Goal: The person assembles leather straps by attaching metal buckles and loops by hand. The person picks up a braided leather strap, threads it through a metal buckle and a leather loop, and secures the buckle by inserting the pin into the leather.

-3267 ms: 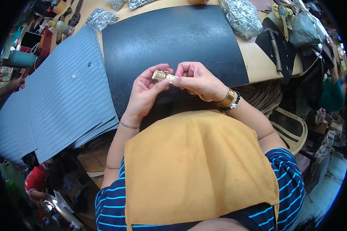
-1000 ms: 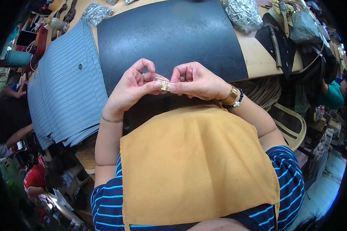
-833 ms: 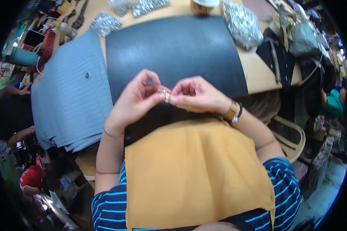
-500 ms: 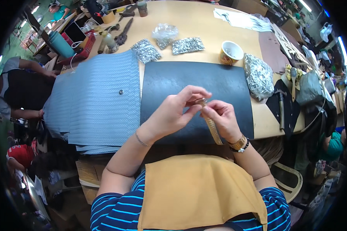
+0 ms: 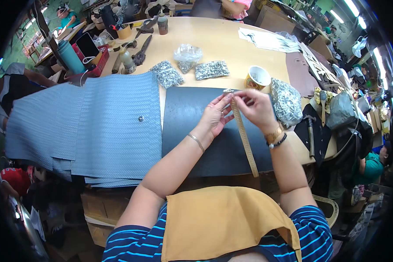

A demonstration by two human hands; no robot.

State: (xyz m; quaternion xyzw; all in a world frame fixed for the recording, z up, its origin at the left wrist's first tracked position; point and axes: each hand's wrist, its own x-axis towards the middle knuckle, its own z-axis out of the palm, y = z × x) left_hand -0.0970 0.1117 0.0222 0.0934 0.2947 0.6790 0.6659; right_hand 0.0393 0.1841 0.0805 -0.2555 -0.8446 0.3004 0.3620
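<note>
A narrow tan textured strap [image 5: 244, 142] hangs from my fingers over a dark rubber mat [image 5: 185, 131], its lower end near the mat's front edge. At its top sits a small light-coloured piece [image 5: 228, 91], perhaps a buckle; it is too small to tell. My left hand [image 5: 215, 115] pinches the strap just under that piece, thumb up. From the other side my right hand [image 5: 258, 109] closes its fingertips on the strap's top, beside the left thumb. What lies between the right fingertips is partly hidden.
Stacked blue textured sheets [image 5: 118, 126] lie at left, with a small round metal piece [image 5: 140, 118] on top. Bags of metal parts [image 5: 212, 70], a paper cup [image 5: 257, 77] and a larger bag [image 5: 286, 102] stand beyond the mat. A hammer [image 5: 310, 135] lies at right.
Both hands have moved away from my body, and my right hand has risen to the strap's top. The strap now hangs longer and straighter. The sheets at left have spread leftward.
</note>
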